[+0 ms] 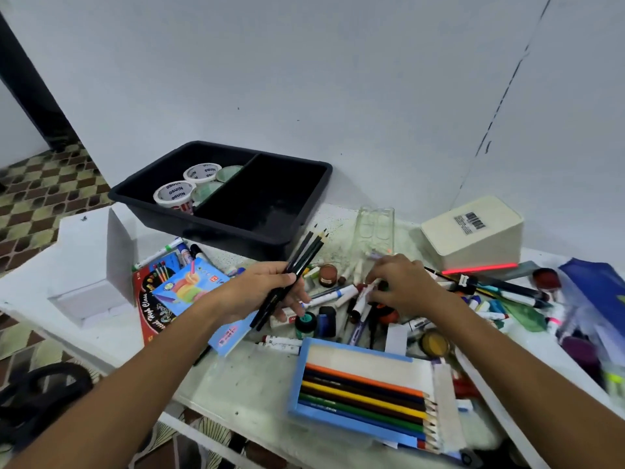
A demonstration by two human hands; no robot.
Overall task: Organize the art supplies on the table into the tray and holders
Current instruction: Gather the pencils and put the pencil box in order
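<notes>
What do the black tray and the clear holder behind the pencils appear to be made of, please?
The tray looks like moulded plastic, matte black, with rounded rims and a faint sheen. The holder seems to be clear plastic or possibly glass: fully see-through with glossy edges.

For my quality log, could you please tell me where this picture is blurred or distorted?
Head view: wide-angle bending bows the wall crack; the right edge smears, blurring the blue pouch; the black tray and the pencils in the left hand stay fairly sharp.

Black two-compartment tray (304, 194) at tabletop's far edge, tape rolls (174, 193) inside left compartment; dark pencils (301, 257) bunched, tips up.
</notes>
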